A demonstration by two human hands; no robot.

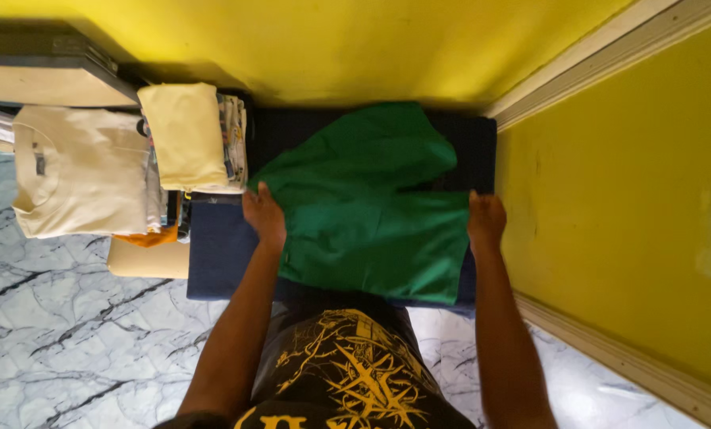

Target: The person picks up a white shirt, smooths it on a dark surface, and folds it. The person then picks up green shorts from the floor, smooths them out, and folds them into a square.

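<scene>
Pressing flat, both hands rest open on a green shirt (pixel 371 214): left hand (pixel 264 216) at one edge, right hand (pixel 485 220) opposite, neither grip closed, over a navy mat (pixel 220 262).

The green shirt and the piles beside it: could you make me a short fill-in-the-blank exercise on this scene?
1. Both hands, the left hand and the right hand, rest on a ____ shirt.
2. The shirt lies on a dark ____ mat.
3. The folded cream shirt lies to the person's ____.
4. The wall is painted ____.

Missing words: green; blue; left; yellow
</scene>
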